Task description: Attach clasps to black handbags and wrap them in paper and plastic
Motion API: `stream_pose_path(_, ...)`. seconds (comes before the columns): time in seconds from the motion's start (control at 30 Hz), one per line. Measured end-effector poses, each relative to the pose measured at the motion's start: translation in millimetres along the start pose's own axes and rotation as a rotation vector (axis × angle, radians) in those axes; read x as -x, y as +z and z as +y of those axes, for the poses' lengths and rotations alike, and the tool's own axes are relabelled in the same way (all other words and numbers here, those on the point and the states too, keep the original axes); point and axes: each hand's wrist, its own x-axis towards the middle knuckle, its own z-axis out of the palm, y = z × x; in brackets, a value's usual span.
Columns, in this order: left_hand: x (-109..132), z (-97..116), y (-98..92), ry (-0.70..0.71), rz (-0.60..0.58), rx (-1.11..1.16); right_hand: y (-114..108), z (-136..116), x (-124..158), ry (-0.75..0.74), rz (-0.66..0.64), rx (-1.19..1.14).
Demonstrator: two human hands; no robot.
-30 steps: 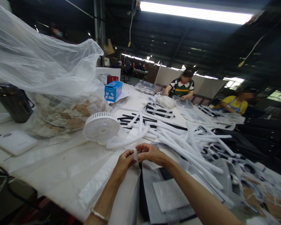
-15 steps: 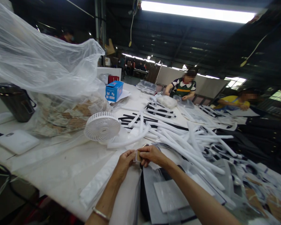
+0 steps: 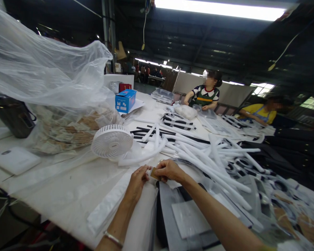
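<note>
In the middle, my left hand pinches the clear edge of a small plastic packet. My right hand has thumb and fingers closed on a small brown card at that packet; whether the card sits inside or against it I cannot tell. Just below both hands lies a black item in a clear plastic bag, with a white sheet on it. White foam tubes are heaped beyond my right hand.
A white fan stands ahead on the left, before a large plastic bag of brown pieces. A dark flask and a blue box share the table. Across it sits a co-worker; another in yellow is farther right.
My left hand has shifted slightly left and down, opening a small gap to the right hand. More of the brown card shows. The co-worker across the table has raised their head.
</note>
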Motion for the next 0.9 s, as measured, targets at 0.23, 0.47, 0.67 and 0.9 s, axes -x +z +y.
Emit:
stream_pose_path(0.23,3,8,5.0,0.223,0.076,-0.280,3,-5,-1,-0.051,0.023,0.165)
stream_pose_path(0.47,15,5,13.8,0.502,-0.078,-0.672,9,5,-1,-0.061,0.190,0.131)
stream_pose_path(0.67,3,2,10.5,0.244,0.141,-0.560,11,10,4,-0.066,0.198,-0.008)
stream_pose_path(0.9,2,12,6.5,0.221,0.047,-0.548,10,-4,8,-0.065,0.205,0.029)
